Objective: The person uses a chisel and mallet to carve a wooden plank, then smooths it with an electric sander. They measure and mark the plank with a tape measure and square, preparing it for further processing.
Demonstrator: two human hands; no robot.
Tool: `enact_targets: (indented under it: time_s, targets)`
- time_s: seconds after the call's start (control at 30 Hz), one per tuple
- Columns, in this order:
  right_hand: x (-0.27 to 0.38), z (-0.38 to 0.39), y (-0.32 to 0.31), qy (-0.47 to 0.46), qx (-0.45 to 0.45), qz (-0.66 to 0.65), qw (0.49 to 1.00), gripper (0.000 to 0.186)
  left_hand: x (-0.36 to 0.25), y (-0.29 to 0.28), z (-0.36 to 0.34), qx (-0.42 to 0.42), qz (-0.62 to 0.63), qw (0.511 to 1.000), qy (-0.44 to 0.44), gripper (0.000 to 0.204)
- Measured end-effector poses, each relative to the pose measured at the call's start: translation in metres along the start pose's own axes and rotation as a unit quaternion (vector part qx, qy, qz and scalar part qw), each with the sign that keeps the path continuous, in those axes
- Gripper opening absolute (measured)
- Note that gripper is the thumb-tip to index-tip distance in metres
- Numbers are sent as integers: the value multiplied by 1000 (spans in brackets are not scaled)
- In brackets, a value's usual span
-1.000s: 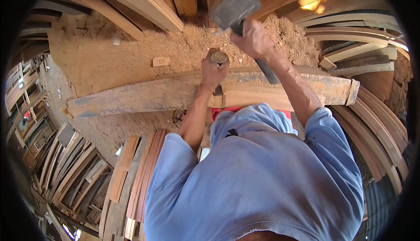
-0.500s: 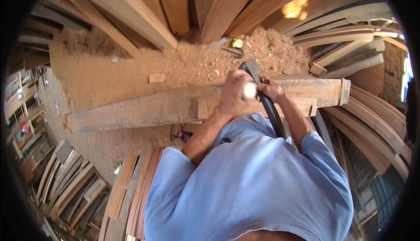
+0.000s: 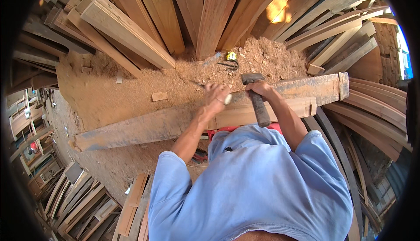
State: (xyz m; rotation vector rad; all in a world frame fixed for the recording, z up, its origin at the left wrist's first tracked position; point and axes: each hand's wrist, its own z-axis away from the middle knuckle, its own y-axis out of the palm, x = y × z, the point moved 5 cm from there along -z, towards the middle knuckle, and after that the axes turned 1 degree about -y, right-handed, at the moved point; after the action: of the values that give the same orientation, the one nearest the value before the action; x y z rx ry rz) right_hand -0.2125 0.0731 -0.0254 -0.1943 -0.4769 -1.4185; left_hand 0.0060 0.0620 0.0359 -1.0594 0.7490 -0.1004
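Fingers gripping one chisel (image 3: 226,99), one hammer (image 3: 257,97), one beam (image 3: 144,127)

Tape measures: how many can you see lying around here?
1. A yellow tape measure lies on the sawdust pile at the foot of the leaning planks, beyond the hammer. Others may be buried or hidden.

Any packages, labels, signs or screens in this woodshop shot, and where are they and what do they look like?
No packages, signs or screens show.
Tape measure: the nearest thing to a labelled item, a small yellow and black case on the sawdust beyond the long beam, at the foot of the leaning planks; any marking is too small to tell.
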Motion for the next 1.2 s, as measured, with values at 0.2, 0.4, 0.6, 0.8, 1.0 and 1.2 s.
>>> enact_targets:
  time_s: [0.2, 0.4, 0.6, 0.8, 1.0, 1.2]
  targets:
    - [47, -22, 86, -96, 62, 390, 914, 46, 139, -6, 36, 87, -93, 953, -273, 41]
    - [92, -15, 96, -225, 75, 444, 864, 56, 153, -68, 84, -74, 14, 921, -383, 70]
    - [54, 21, -102, -110, -233, 323, 911, 11, 67, -11, 139, 50, 212, 844, -490, 98]
    - [-115, 90, -337, -114, -429, 418, 793, 31, 46, 63, 136, -43, 86, 914, -394, 96]
    - [-198, 119, -391, -102, -467, 436, 762, 45, 61, 58, 149, -104, 152, 839, -513, 63]
    - [-191, 93, -376, -43, -314, 414, 854, 60, 31, 145, 216, -389, 259, 688, -555, 61]
